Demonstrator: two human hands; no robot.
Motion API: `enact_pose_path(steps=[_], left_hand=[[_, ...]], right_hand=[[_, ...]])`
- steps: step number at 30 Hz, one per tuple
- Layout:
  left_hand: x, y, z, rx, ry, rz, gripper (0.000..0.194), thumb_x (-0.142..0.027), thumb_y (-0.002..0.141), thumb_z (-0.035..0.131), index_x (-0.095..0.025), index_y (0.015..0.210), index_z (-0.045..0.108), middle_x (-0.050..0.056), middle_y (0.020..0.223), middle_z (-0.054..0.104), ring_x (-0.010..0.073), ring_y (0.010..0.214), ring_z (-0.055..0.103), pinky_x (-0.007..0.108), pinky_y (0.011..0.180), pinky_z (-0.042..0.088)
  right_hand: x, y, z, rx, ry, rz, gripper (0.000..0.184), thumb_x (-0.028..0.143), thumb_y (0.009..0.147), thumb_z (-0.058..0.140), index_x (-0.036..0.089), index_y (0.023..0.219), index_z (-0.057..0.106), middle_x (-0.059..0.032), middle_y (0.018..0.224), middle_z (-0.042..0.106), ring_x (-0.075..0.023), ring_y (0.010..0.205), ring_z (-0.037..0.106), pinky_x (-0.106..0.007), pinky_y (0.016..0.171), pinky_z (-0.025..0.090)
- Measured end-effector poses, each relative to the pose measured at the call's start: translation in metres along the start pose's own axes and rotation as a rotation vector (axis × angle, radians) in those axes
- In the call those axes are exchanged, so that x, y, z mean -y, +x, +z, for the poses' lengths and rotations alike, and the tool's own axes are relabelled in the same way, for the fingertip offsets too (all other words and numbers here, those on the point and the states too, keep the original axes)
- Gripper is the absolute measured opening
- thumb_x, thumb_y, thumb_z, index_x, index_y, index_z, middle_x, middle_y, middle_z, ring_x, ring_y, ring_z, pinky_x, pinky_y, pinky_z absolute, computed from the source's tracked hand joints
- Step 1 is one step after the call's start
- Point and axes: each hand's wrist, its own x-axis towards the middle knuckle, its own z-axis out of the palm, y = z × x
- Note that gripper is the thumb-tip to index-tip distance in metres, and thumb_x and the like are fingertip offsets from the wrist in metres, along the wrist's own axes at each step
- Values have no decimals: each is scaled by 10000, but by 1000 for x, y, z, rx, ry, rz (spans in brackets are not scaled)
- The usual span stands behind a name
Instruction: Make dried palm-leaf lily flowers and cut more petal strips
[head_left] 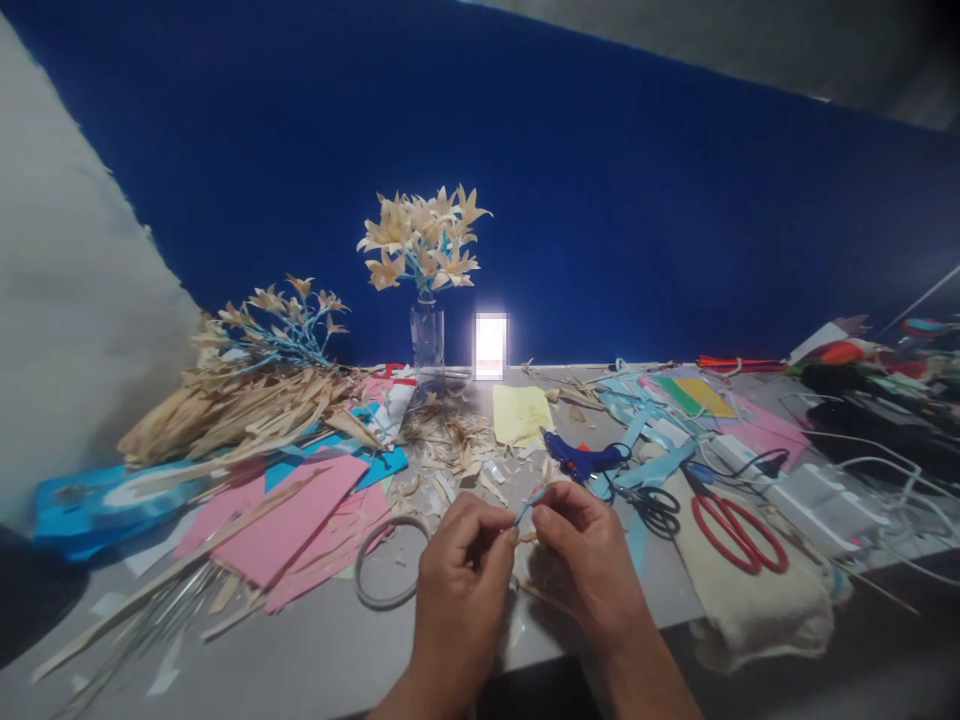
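Note:
Both hands meet over the front middle of the table. My left hand is closed, its thumb and forefinger pinching one end of a thin light-blue strip. My right hand pinches the strip's other end, fingers curled. Most of the strip is hidden by the fingers. Left of my left hand lies a grey roll of tape. Beyond my right hand is a blue glue gun, with black-handled scissors beside it. Pale husk scraps are scattered past my fingers.
Husk flowers stand in a glass vase; more blue-stemmed flowers lie left above dried husks. Pink paper and wires cover the left. Red-handled scissors, a cloth and a white power strip sit right.

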Motion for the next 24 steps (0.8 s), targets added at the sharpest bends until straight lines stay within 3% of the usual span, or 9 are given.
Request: enact_pose_path(steps=[5,7,12,15,17,20,22,24], left_hand=[[10,-4,1,-84,183,392,180,-71,850,586,-221,853,686,0,696,584,142,642,566,232,596,437],[16,-4,-1,-100,251,491,231,-41,848,576,-223,936,689,12,731,606,150,675,591,237,618,461],[32,-8,-6,-92,392,573,312,-39,838,587,-235,1055,694,42,818,657,176,731,634,269,662,501],[29,-10,-5,-80,318,540,298,-52,833,597,-242,1030,714,41,806,656,174,722,627,267,653,495],[22,-9,-4,-43,171,408,201,-91,837,610,-236,913,727,30,753,625,166,698,602,263,639,475],[12,-5,-4,142,-217,-84,50,-212,801,706,-201,758,682,4,682,564,135,622,532,245,583,416],[11,-3,-5,320,-566,-481,181,-293,729,792,-181,767,655,-31,621,494,89,529,425,214,515,336],[12,-3,-7,459,-853,-733,292,-319,655,855,-161,790,648,-65,573,413,53,484,301,190,478,248]], right_hand=[[-7,0,1,-41,-58,6,323,396,602,909,172,722,710,-10,690,659,-147,662,553,-248,635,454],[-11,0,1,-61,-53,7,333,409,594,912,172,731,722,-17,689,672,-153,658,561,-258,637,460],[-14,0,1,-79,16,-24,329,410,617,903,166,746,723,-6,668,642,-142,620,528,-259,610,444],[-13,0,2,-71,67,-54,282,374,656,887,168,763,726,10,669,611,-126,612,496,-246,599,431],[-11,-1,3,-88,94,-61,248,353,672,879,173,744,724,19,660,592,-110,589,456,-227,557,402],[-6,-4,5,-82,152,-58,240,344,656,890,180,725,729,9,692,610,-100,589,447,-212,534,386],[-3,-7,7,-43,200,-35,259,348,629,907,184,741,740,9,703,613,-86,567,436,-205,524,385],[0,-9,7,21,220,-3,270,363,631,907,187,758,748,15,693,601,-74,540,425,-203,516,383]])
